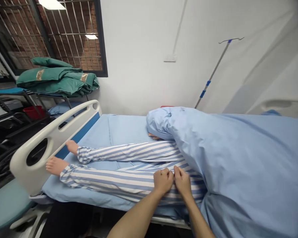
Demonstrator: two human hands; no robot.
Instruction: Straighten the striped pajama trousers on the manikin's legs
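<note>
Blue-and-white striped pajama trousers (129, 180) cover the legs of a figure lying on the bed, which looks like a care manikin. Its bare feet (56, 166) point left. My left hand (163, 180) is closed at the upper thigh of the nearer leg, its fingers curled into the trouser cloth. Just to its right, my right hand (182, 181) is closed on the same cloth, thumb side up. The fingertips of both hands are hidden. A light blue quilt (233, 158) covers the upper body, its folded edge close to my right hand.
The bed has a light blue sheet (129, 127) and a white footboard (52, 132) at left. Folded green bedding (62, 79) is piled below the barred window (69, 33). An IV pole (215, 71) rises behind the bed. A teal stool seat (8, 205) is at lower left.
</note>
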